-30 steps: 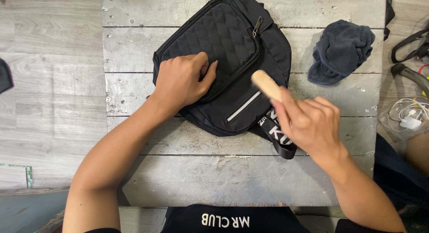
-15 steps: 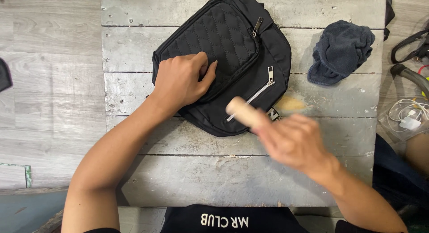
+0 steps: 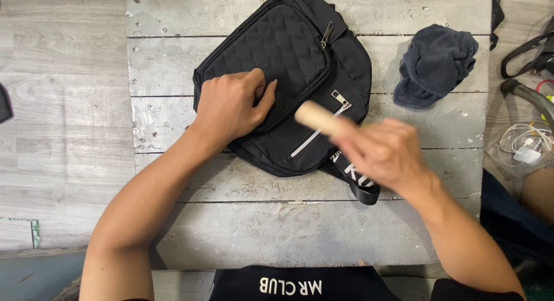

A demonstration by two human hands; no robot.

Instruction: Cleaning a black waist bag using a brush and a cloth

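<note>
A black quilted bag [image 3: 291, 53] lies on a weathered grey plank table [image 3: 288, 226]. My left hand [image 3: 231, 105] presses flat on the bag's lower left side, fingers curled against the quilted pocket. My right hand [image 3: 384, 154] grips a light wooden brush [image 3: 317, 117] whose end sits over the silver zipper at the bag's lower right. A black strap with white lettering [image 3: 360, 182] sticks out below my right hand.
A crumpled dark blue cloth [image 3: 435, 64] lies on the table at the upper right. Beyond the right edge are white cables [image 3: 522, 148] and black straps [image 3: 525, 55]. Grey wood floor lies to the left.
My right hand has swept the brush back and forth over the bag's lower right: down-left half a second ago, now back up over the zipper. My left hand has stayed put.
</note>
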